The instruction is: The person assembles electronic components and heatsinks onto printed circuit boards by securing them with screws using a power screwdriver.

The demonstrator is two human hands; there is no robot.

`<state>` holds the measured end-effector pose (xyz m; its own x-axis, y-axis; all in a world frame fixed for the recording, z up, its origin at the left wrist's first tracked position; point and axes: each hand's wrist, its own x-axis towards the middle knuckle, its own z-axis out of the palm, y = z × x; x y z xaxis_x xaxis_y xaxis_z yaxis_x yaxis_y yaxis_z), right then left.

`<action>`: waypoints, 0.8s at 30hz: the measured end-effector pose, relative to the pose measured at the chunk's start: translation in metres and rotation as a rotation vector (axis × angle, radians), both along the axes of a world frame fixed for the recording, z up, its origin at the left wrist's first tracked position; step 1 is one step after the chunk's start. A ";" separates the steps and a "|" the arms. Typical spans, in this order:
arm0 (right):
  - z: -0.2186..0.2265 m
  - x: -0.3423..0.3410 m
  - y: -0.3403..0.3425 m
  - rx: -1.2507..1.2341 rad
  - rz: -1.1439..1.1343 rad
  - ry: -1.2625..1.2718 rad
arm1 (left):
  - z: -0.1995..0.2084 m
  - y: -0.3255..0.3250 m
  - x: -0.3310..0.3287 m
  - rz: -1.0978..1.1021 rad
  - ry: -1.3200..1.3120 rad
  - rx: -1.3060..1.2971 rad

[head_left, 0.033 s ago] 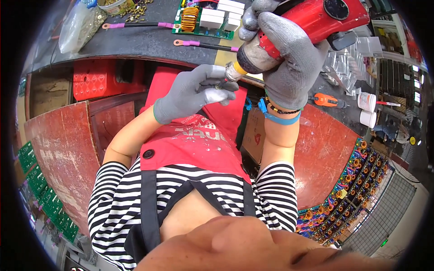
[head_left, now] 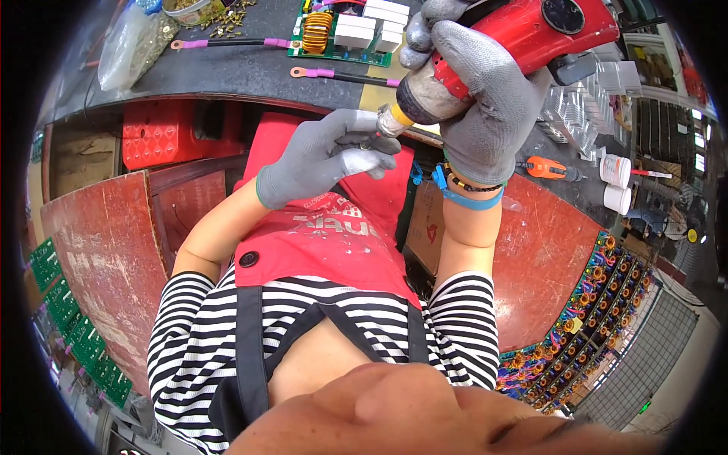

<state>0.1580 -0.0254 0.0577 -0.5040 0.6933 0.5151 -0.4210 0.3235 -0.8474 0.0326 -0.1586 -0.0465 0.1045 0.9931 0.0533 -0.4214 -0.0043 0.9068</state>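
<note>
A red and black power screwdriver point(head_left: 516, 53) is in my right hand point(head_left: 493, 98), whose gloved fingers wrap round its body. Its worn front end, with a yellow ring, points down and left toward my left hand point(head_left: 322, 155). That hand, also in a grey glove, has its fingers curled and pinched just at the tool's tip point(head_left: 387, 125). A tiny piece shows between them, too small to name. Beyond the hands on the dark bench lie a green circuit board point(head_left: 341, 42) with a copper coil and white blocks, and a black cable with a ring lug point(head_left: 334, 73).
Another lug cable point(head_left: 235, 42), a clear plastic bag point(head_left: 136, 49) and loose brass screws point(head_left: 227, 19) lie at the far left. On the right are an orange-handled tool point(head_left: 546, 167), white tubs point(head_left: 616, 182) and clear plastic parts point(head_left: 580, 114). A red bench edge point(head_left: 106, 265) curves at left.
</note>
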 end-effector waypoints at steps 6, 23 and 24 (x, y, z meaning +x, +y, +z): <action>-0.002 -0.002 0.007 0.076 0.089 0.049 | -0.011 -0.004 0.012 0.021 -0.096 0.055; 0.020 0.001 0.013 -0.224 -0.228 -0.128 | -0.010 0.050 -0.009 0.334 0.881 0.407; 0.028 -0.010 0.011 -0.410 -0.397 -0.100 | -0.013 0.058 -0.015 0.445 1.066 0.489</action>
<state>0.1479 -0.0143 0.0857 -0.1969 0.9721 0.1274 -0.2458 0.0768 -0.9663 0.0174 -0.1002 -0.0594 -0.0167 0.8534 0.5209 0.6437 -0.3895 0.6588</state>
